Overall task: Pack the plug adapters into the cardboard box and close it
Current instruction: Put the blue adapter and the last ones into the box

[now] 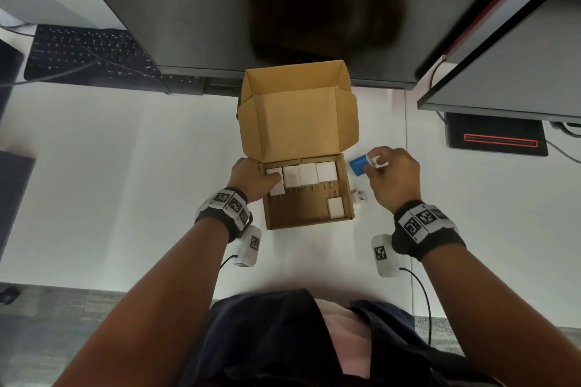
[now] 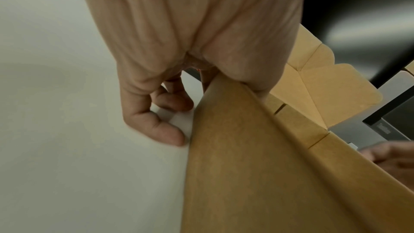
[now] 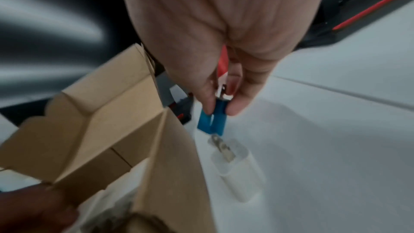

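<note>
The cardboard box (image 1: 292,215) stands open mid-table with its lid (image 1: 298,122) raised at the far side. Several white plug adapters (image 1: 308,174) lie in a row along its far wall, and one more (image 1: 335,207) sits at the near right corner. My left hand (image 1: 251,179) grips the box's left wall (image 2: 246,148), thumb inside against the leftmost adapter (image 1: 276,185), fingers (image 2: 170,98) curled outside on the table. Just right of the box, my right hand (image 1: 374,163) pinches a blue adapter (image 1: 358,165) (image 3: 212,123) above the table. A small white adapter (image 1: 359,196) (image 3: 237,171) lies on the table below it.
A large dark monitor (image 1: 251,9) looms right behind the box. A black keyboard (image 1: 88,56) with a cable lies at the far left. A second screen and its base with a red strip (image 1: 500,140) stand at the right. The white table (image 1: 125,182) ends near my body.
</note>
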Available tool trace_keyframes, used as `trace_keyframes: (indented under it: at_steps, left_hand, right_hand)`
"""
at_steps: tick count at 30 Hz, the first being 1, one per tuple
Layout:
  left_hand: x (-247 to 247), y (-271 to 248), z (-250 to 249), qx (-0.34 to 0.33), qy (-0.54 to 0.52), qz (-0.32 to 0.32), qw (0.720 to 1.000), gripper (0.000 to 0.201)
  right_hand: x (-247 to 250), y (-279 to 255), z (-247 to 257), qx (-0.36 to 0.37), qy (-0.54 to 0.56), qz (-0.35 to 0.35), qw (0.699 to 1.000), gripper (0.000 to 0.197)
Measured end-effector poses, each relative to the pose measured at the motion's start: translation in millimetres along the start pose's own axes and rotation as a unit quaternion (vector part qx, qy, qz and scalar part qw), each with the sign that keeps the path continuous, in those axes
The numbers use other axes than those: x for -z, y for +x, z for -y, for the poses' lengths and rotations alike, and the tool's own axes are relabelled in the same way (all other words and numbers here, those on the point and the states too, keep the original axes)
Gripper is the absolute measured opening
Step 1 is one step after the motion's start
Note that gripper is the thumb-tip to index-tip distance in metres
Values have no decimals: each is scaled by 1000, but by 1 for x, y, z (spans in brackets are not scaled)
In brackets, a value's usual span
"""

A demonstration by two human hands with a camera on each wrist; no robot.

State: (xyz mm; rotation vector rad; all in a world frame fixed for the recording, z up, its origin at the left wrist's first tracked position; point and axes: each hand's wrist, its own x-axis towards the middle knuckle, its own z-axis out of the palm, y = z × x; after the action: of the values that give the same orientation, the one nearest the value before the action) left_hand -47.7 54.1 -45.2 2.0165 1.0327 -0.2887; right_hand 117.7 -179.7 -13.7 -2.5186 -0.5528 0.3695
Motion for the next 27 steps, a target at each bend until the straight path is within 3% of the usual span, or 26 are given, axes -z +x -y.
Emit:
trace_keyframes:
  at_steps: [3,6,8,11,14,20,27]
  left_hand:
    - [0,0,0,1,0,1,1000,34]
    - [0,1,0,-2,3,8,1000,25]
    - [0,2,1,3,7,12,1000,22]
    - [-1,4,2,7,15,13,1000,20]
    - [-1,4,1,0,18,9,1000,23]
    - [-2,5,2,0,27,5,1000,21]
    - [1,1,0,11,15,12,1000,30]
  right_hand:
    - [10,-20,15,103,73,-24,992,24]
    - [8,-33,28,205,89,80,971,23]
    - [-1,-34,38,240,23,165,956,24]
    - [-13,-33,58,235,-113,273,926,29]
    - [-24,-31,72,243,-193,329,892,35]
    - [-36,-32,74,242,-267,347,866,23]
    - [-37,-38,67,248,-249,308,884,27]
